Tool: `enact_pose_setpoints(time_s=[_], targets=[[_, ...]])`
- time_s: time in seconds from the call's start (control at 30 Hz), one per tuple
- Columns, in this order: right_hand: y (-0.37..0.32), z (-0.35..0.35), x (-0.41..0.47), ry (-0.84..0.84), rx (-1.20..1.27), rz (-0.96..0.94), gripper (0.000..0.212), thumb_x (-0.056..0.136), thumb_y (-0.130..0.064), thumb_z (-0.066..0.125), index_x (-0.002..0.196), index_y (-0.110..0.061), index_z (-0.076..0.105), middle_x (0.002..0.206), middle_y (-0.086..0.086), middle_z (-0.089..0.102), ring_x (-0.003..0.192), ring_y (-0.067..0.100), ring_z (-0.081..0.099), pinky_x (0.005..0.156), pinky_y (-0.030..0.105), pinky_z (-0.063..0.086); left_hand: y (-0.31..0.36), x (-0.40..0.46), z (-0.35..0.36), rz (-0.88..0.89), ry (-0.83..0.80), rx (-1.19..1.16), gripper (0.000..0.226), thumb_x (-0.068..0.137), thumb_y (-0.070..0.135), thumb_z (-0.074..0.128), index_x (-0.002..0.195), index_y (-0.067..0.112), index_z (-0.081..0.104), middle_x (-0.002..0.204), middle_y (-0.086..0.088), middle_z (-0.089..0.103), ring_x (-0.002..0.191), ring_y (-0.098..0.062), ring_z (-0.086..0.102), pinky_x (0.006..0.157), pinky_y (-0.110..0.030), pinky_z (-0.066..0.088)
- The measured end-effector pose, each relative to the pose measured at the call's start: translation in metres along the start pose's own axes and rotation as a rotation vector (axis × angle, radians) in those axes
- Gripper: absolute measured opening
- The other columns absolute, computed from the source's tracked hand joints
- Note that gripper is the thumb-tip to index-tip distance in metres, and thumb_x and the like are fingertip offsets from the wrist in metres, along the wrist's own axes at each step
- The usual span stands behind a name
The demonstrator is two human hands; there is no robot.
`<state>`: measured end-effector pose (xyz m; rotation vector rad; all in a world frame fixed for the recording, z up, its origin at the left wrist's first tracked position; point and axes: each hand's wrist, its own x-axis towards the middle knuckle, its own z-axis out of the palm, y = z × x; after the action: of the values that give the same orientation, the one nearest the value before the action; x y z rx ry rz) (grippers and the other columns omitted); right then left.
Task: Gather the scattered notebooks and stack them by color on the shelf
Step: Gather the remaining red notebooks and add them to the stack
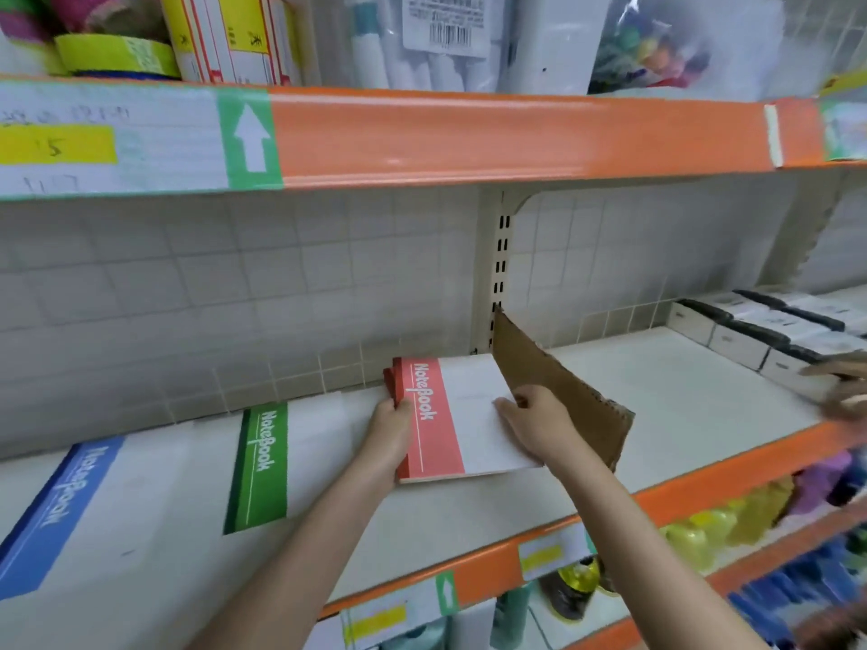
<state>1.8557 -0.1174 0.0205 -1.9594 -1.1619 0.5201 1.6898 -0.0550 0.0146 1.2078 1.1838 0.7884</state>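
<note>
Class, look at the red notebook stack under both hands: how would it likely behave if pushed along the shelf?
The red notebook stack lies flat, so tipping seems unlikely. Its spines look uneven at the back, so the books may shift apart. The shelf looks smooth, so it should probably slide easily.

A shop aisle: orange-edged shelving (469,138) with price labels (56,145) and barcoded packaged stationery (445,25).

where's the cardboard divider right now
In the head view the cardboard divider stands on edge on the shelf, right of centre, just right of the red notebook stack and behind the right hand.
</note>
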Motion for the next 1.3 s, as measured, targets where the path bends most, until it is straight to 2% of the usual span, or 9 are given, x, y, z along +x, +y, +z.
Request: enact_pose_setpoints(time_s=[0.17,0.27,0.37,0.5,0.7,0.87,1.03,1.2,1.3], targets=[[-0.005,0.002,0.035,-0.082,-0.098,-0.035,0.034,0.097,-0.024,0.047,0.066,-0.017,0.037,0.067,-0.003,0.042,0.063,0.014,0.044,0.054,0.024,0.030,0.008,0.014,0.008,0.028,0.086,0.034,0.035,0.102,0.028,0.033,0.108,0.004,0.058,0.103,-0.018,0.068,0.090,-0.033,0.067,0.075,-0.036,0.054],[-0.007,0.006,0.050,-0.096,-0.154,-0.051,0.024,0.099,-0.024,0.045,0.097,-0.002,0.055,0.092,0.012,0.058,0.090,0.029,0.056,0.069,0.027,0.037,0.009,0.027,0.006,0.073,0.163,0.173,0.033,0.099,0.019,0.033,0.080,0.010,0.057,0.086,-0.014,0.063,0.073,-0.026,0.057,0.063,-0.029,0.041],[-0.007,0.013,0.059,-0.064,-0.219,-0.078,0.028,0.099,-0.023,0.045,0.108,0.001,0.054,0.105,0.017,0.061,0.097,0.032,0.058,0.070,0.029,0.038,0.006,0.039,0.004,0.072,0.198,0.272,0.036,0.097,0.012,0.033,0.066,0.011,0.051,0.077,-0.015,0.056,0.064,-0.024,0.048,0.055,-0.028,0.031],[-0.003,0.021,0.069,-0.047,-0.278,-0.075,0.024,0.099,-0.021,0.045,0.107,-0.001,0.054,0.108,0.016,0.062,0.099,0.032,0.059,0.069,0.030,0.040,0.001,0.048,0.006,0.107,0.248,0.379,0.033,0.099,0.017,0.037,0.085,0.000,0.062,0.086,-0.016,0.064,0.077,-0.027,0.057,0.067,-0.029,0.040],[0.006,0.023,0.075,-0.041,-0.350,-0.084,0.023,0.098,-0.018,0.046,0.105,0.001,0.056,0.108,0.019,0.063,0.100,0.033,0.061,0.066,0.026,0.038,-0.009,0.054,0.011,0.198,0.310,0.496,0.036,0.098,0.015,0.043,0.063,0.014,0.051,0.077,-0.006,0.061,0.062,-0.012,0.051,0.048,-0.012,0.034],[0.009,0.027,0.075,-0.059,-0.374,-0.106,0.027,0.099,-0.019,0.045,0.112,0.002,0.054,0.119,0.019,0.053,0.104,0.032,0.056,0.075,0.028,0.041,-0.014,0.058,0.013,0.217,0.343,0.527,0.029,0.098,0.012,0.042,0.096,-0.002,0.068,0.096,-0.011,0.070,0.082,-0.022,0.062,0.067,-0.022,0.042],[0.009,0.033,0.074,-0.056,-0.420,-0.131,0.029,0.100,-0.021,0.042,0.117,0.000,0.052,0.124,0.018,0.048,0.107,0.031,0.056,0.080,0.030,0.044,-0.021,0.061,0.012,0.240,0.397,0.576,0.026,0.097,0.012,0.042,0.090,0.003,0.065,0.094,-0.011,0.070,0.075,-0.017,0.058,0.057,-0.021,0.041],[0.008,0.038,0.073,-0.040,-0.488,-0.141,0.034,0.099,-0.021,0.041,0.125,-0.001,0.048,0.131,0.017,0.040,0.108,0.028,0.053,0.084,0.030,0.044,-0.027,0.066,0.011,0.237,0.403,0.616,0.026,0.097,0.012,0.042,0.082,0.003,0.061,0.088,-0.011,0.067,0.071,-0.017,0.057,0.050,-0.008,0.036],[0.008,0.040,0.071,-0.031,-0.547,-0.163,0.033,0.098,-0.017,0.040,0.126,-0.001,0.046,0.130,0.017,0.041,0.115,0.027,0.047,0.088,0.030,0.043,-0.027,0.067,0.010,0.233,0.398,0.620,0.032,0.097,0.012,0.042,0.090,-0.006,0.067,0.092,-0.013,0.070,0.073,-0.018,0.058,0.056,-0.015,0.042]])
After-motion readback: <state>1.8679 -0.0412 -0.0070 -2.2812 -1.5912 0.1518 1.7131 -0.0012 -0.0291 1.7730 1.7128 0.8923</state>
